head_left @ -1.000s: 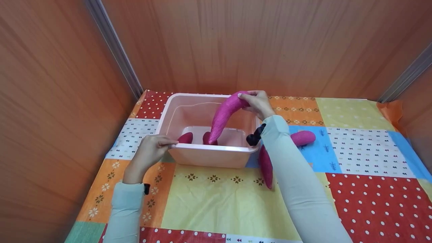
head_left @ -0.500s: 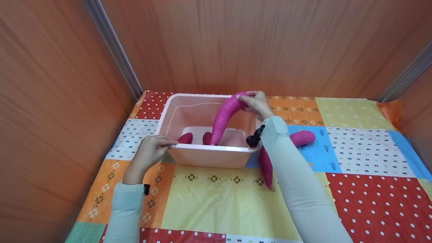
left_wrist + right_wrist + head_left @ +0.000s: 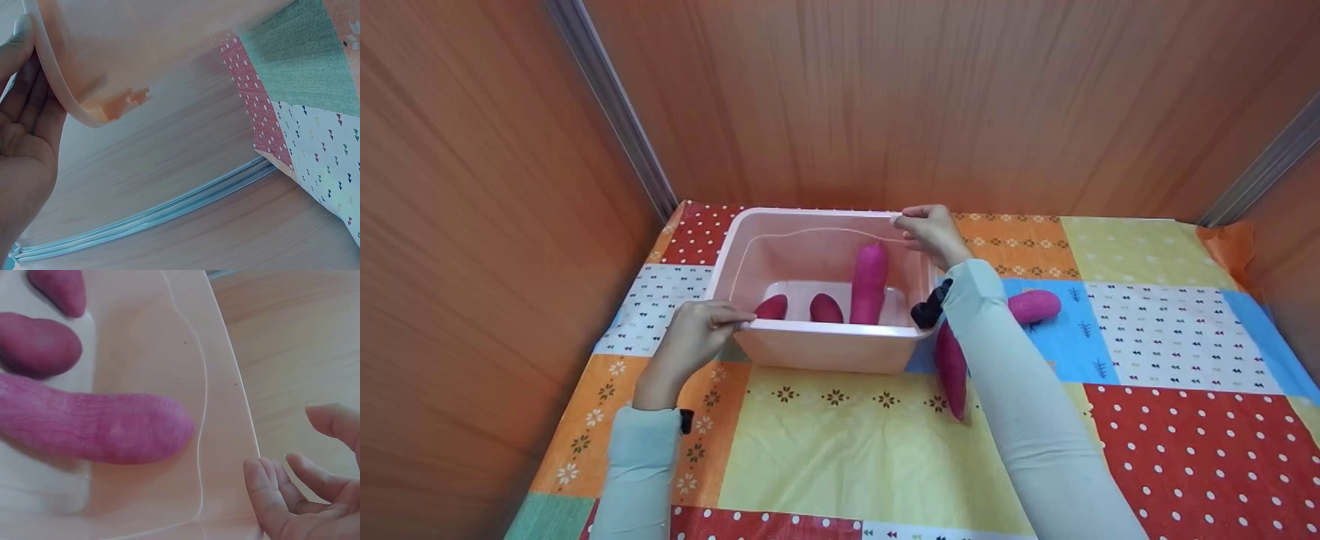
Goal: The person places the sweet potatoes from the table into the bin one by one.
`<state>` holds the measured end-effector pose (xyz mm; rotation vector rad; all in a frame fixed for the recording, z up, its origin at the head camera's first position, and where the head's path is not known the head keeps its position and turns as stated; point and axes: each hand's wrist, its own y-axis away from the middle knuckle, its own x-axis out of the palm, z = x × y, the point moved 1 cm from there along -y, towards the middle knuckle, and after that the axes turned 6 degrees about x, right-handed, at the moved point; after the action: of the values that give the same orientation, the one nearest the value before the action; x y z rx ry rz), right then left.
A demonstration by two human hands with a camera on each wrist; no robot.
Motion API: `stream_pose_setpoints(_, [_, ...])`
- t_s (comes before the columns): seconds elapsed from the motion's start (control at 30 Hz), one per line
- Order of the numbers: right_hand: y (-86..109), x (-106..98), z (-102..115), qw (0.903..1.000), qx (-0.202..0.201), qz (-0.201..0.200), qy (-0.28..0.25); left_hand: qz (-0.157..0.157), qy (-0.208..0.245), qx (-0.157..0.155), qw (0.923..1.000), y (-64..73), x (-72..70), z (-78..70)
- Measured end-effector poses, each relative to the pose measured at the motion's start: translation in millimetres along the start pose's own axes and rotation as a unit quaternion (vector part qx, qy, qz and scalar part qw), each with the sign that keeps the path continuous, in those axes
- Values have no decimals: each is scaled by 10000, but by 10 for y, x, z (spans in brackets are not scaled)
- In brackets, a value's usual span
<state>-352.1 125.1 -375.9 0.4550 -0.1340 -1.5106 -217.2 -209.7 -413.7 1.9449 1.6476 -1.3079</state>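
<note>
A pale pink plastic bin (image 3: 825, 349) stands near the back wall. My left hand (image 3: 697, 337) pinches its front left rim, thumb on one side and fingers on the other, as the left wrist view also shows. Inside, a long pink sweet potato (image 3: 870, 283) leans up against the back wall of the bin. Two darker sweet potatoes, one in the middle (image 3: 826, 308) and one at the left (image 3: 772, 307), lie beside it, partly hidden by the front rim. My right hand (image 3: 931, 231) hovers at the back right corner with fingers spread and nothing in them.
Right of the bin lie a dark sweet potato (image 3: 952, 375) and a brighter pink one (image 3: 1033, 307), both partly covered by my right forearm. A patchwork cloth (image 3: 855, 450) covers the surface. Wood-grain panels (image 3: 885, 105) rise at the back and both sides.
My right hand has let go of the long pink sweet potato, which has dropped from its grip into the bin. The left hand has stayed on the rim.
</note>
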Motion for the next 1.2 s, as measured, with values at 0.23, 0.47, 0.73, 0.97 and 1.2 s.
stream_pose_setpoints(0.23, [18,-5,12,10000,32,51,28,14,-9,6,10000,4,8,6])
stream_pose_setpoints(0.47, [29,-28,20,9999,2,44,99,11,48,-9,10000,12,-1,7])
stream_pose_setpoints(0.73, [16,-57,13,9999,-57,-90,81,-43,6,68,10000,8,-4,8])
stream_pose_setpoints(0.97, [19,-111,16,9998,-81,-148,101,18,73,-67,9999,1,-4,10])
stream_pose_setpoints(1.2, [16,-190,16,9996,48,-253,121,71,137,-139,9998,-2,-14,13])
